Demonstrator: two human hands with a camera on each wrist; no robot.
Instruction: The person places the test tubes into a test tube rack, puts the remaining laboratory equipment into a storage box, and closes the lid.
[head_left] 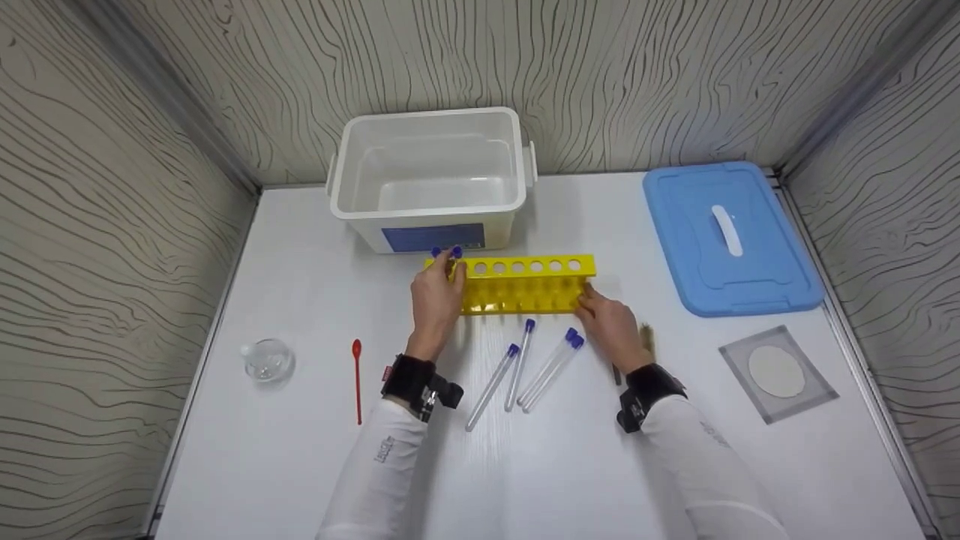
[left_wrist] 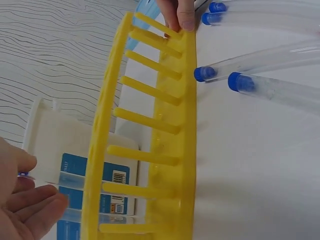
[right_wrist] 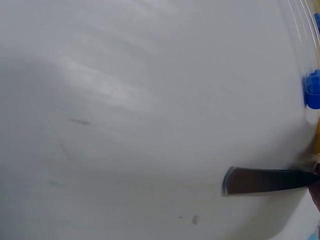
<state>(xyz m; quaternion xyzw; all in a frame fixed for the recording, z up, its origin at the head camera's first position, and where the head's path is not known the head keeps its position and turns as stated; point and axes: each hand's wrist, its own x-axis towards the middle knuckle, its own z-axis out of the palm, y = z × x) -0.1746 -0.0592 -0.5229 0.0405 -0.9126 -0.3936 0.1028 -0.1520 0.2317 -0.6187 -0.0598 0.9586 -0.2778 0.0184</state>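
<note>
At the yellow plastic rack [head_left: 525, 292] gripped by right hand [head_left: 611, 326], likely seating blue-capped clear tube [head_left: 457, 251] pinched in left hand [head_left: 437, 300]; next, release.

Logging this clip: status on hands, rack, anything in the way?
Left hand at two capped tubes, left end of yellow rack, pinch unclear. Right hand gripping its right end. Four loose tubes in front; nothing visibly blocking.
</note>
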